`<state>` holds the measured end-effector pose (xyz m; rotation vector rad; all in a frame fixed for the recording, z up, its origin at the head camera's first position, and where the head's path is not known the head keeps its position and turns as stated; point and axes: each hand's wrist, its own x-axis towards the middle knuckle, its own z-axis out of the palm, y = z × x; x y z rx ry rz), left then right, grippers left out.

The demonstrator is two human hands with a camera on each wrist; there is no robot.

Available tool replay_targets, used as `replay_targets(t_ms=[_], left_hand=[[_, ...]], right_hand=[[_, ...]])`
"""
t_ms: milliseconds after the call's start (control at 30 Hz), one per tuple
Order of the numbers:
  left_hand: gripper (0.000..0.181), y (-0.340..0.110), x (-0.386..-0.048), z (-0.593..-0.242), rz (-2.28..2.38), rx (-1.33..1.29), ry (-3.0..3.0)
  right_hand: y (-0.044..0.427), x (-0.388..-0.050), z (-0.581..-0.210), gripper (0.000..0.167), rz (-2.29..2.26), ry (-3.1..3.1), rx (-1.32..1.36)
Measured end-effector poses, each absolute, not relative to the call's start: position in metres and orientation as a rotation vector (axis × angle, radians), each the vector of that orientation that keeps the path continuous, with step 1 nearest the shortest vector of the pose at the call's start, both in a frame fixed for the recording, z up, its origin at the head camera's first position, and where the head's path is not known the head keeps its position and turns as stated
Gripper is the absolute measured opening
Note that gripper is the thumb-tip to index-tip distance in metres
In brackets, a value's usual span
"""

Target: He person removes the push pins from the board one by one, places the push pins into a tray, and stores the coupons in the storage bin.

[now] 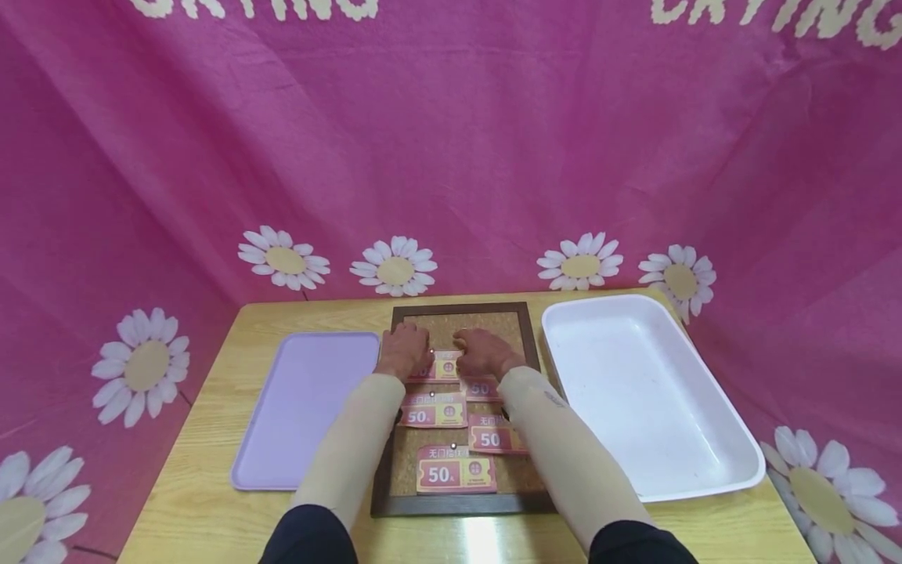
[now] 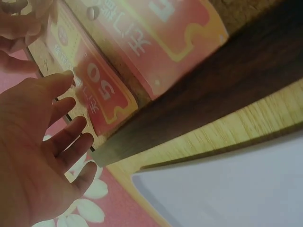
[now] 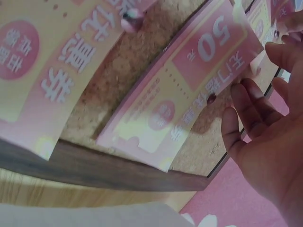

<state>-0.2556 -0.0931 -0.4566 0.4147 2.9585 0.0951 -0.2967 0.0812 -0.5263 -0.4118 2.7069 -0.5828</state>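
Here the pink-and-yellow paper "50" coupon at the top (image 1: 447,366) lies on the brown cork board (image 1: 407,478), right between the left hand (image 1: 405,351) and the right hand (image 1: 486,352). Both hands are loosely spread, digits slightly bent, gripping nothing visible; whether any fingertip touches paper cannot be told. More matching coupons (image 1: 436,410) sit nearer the person's body. The head view gives the whole layout, but the right wrist view picks out a shiny round pin (image 3: 132,20) and a coupon corner curling off the cork. Now the edges: a dark wooden frame (image 1: 463,504) borders the board, the flat lilac tray (image 1: 303,407) just beyond its left side, the deep white tray (image 1: 648,399) close on its right. Above the top coupon, a stretch of cork gives some room.
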Motion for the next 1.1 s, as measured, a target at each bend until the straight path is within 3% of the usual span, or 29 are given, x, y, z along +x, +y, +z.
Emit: replay_targets(t_ms=[100,167,1100], left_hand=[[0.034,-0.091,-0.301,-0.524,-0.029,0.288,2.952],[0.031,-0.091,-0.304,-0.529,-0.037,0.264,2.95],[0.018,-0.092,-0.309,-0.537,0.166,0.221,2.94]], right_hand=[[0.078,-0.298,-0.53,0.058,-0.572,2.722,-0.402],[0.076,-0.298,-0.533,0.057,-0.562,2.731,-0.386],[0.071,-0.296,-0.542,0.053,-0.687,2.74,-0.267]])
